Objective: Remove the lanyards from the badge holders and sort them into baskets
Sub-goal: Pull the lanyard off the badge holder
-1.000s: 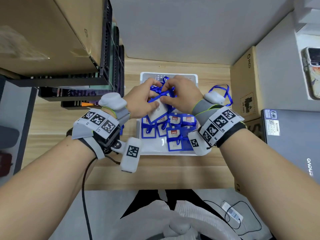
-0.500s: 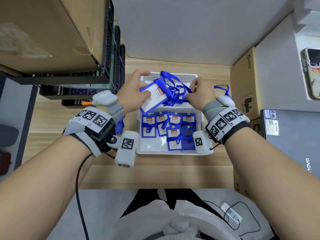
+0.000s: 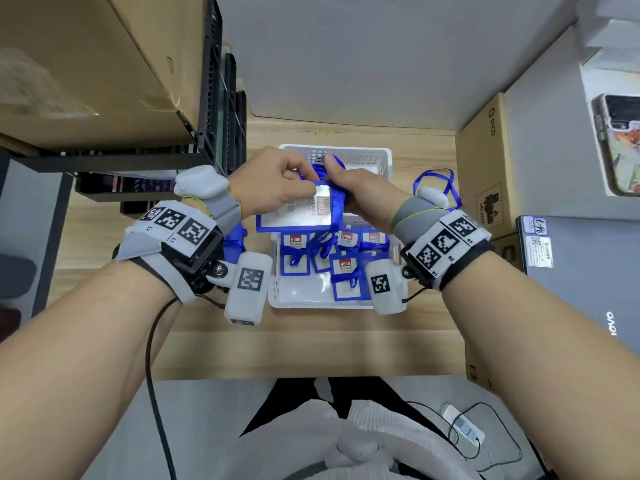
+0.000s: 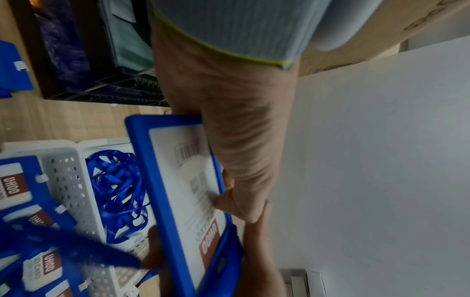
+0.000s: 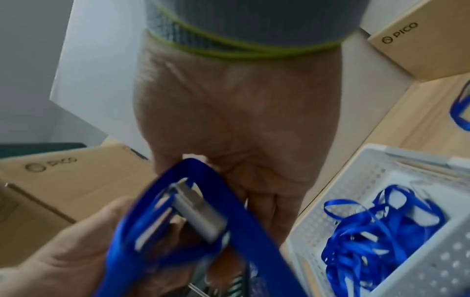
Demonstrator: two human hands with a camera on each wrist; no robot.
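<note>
Over the two white baskets, my left hand (image 3: 304, 176) grips a blue badge holder (image 3: 294, 213) with a white card inside, tilted. My right hand (image 3: 332, 173) pinches the blue lanyard (image 3: 337, 199) at the holder's top end. The right wrist view shows the lanyard (image 5: 244, 221) looped around its metal clip (image 5: 201, 215), under my right hand (image 5: 241, 120). In the left wrist view, my left fingers curl round the badge holder (image 4: 183, 191). The near basket (image 3: 275, 271) holds several badge holders with lanyards. The far basket (image 3: 384, 157) holds loose blue lanyards (image 4: 119, 191).
A black rack (image 3: 221, 133) under a cardboard box stands left of the baskets. Cardboard boxes (image 3: 485, 174) and a laptop (image 3: 588, 271) stand on the right. A loose lanyard (image 3: 436, 181) lies right of the far basket. Blue badge holders (image 3: 235, 240) lie left of the near basket.
Half a second ago my hands were apart with the lanyard stretched between them. They have come back together, and the holder has moved right and lower.
</note>
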